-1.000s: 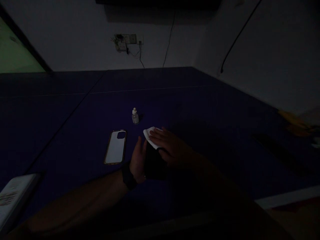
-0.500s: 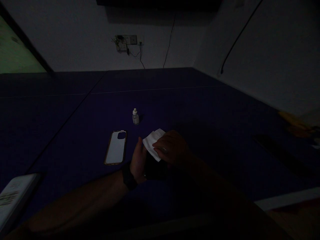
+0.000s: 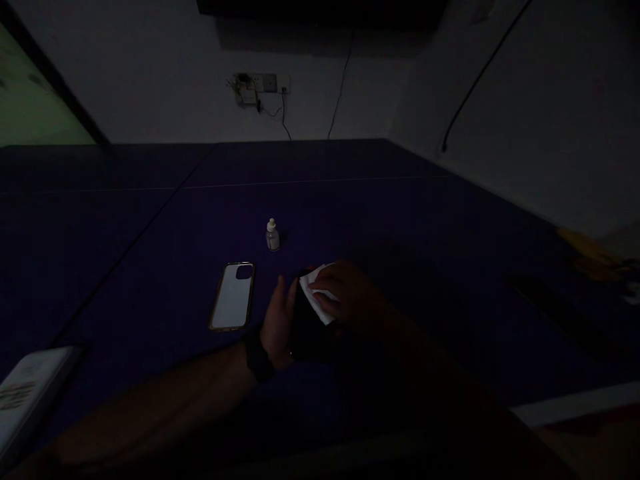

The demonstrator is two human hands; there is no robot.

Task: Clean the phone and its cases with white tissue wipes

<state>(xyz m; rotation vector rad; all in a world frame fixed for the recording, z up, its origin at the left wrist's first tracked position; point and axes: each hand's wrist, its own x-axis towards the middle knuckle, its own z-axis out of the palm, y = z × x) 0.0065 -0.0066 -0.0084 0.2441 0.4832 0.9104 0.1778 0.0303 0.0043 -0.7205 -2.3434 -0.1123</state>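
A dark phone (image 3: 309,333) lies in my left hand (image 3: 278,323), gripped along its left edge; its right side is lost in shadow. My right hand (image 3: 345,293) presses a folded white tissue (image 3: 316,293) against the upper part of the phone, fingers bent over it. To the left, a clear phone case (image 3: 232,297) with a gold-coloured rim lies flat on the dark blue surface. A small dropper bottle (image 3: 273,237) with a white cap stands upright beyond my hands.
A white box (image 3: 33,393) sits at the lower left. On the right lie a long dark object (image 3: 550,310) and a yellow item (image 3: 585,247). Sockets with plugs and cables (image 3: 257,83) are on the far wall. The room is dim.
My right hand has slid the tissue slightly to the right over the phone, baring more of its upper left edge. My left hand keeps its hold. The view has shifted a little.
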